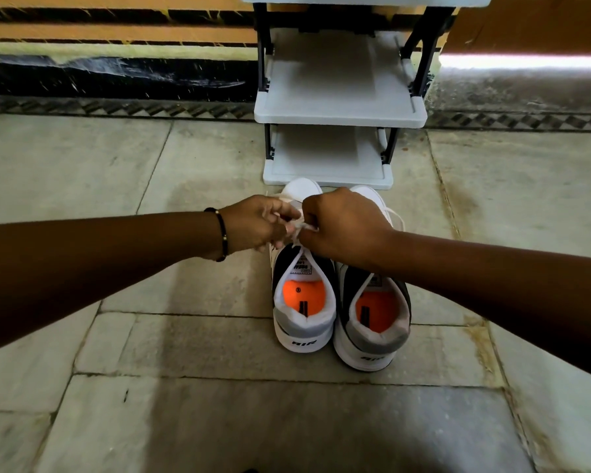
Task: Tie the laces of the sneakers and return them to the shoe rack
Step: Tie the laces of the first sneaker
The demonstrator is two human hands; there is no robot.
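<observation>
Two white, grey and black sneakers with orange insoles stand side by side on the stone floor, heels toward me: the left sneaker [302, 319] and the right sneaker [376, 322]. Above the left sneaker's tongue, my left hand [256, 225] and my right hand [342, 227] both pinch its white laces [299, 226], pulled taut between them. A loose lace [398, 216] trails off the right sneaker. The white and black shoe rack [338, 110] stands just beyond the toes, its shelves bare.
A wall with orange and black stripes runs behind the rack. Stone floor tiles [185, 336] spread around the sneakers on every side. A dark beaded bracelet [221, 233] circles my left wrist.
</observation>
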